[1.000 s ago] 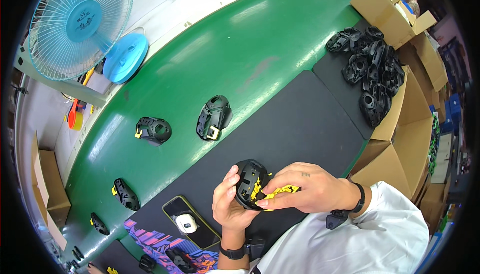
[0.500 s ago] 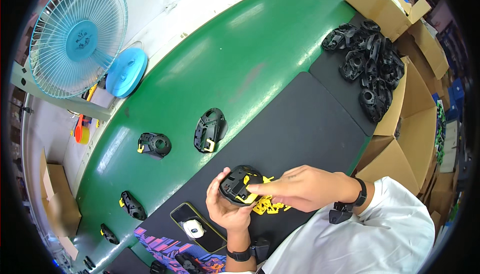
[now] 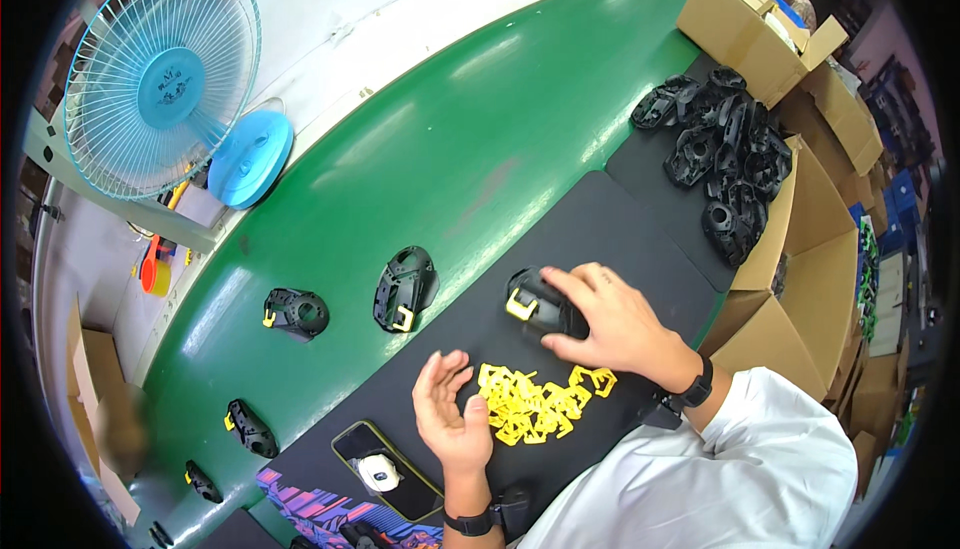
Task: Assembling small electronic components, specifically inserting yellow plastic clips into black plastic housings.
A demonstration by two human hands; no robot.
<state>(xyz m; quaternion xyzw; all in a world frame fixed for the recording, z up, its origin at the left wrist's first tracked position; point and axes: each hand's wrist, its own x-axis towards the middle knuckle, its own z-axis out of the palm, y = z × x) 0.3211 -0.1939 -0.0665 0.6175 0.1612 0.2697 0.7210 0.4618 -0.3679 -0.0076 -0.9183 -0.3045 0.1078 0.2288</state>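
Note:
A black plastic shell (image 3: 530,321) with a yellow U-shaped clip at one end is over the dark mat. My right hand (image 3: 605,321) grips it from the right, thumb and fingers around its near and far sides. My left hand (image 3: 452,417) is empty, its fingers curved and apart, just left of a loose pile of small yellow clips (image 3: 530,404). Whether the shell rests on the mat or is slightly lifted, I cannot tell.
More black shells with yellow clips, such as this shell (image 3: 404,289), stand along the green table (image 3: 480,99). A phone (image 3: 415,494) with a white case lies near my left wrist. Black shells (image 3: 715,139) are heaped beside cardboard boxes (image 3: 820,294). A blue fan (image 3: 165,89) stands far left.
The shell has left my left hand and moved forward and right in my right hand. My left hand has let go. The pile of yellow clips shows fully now.

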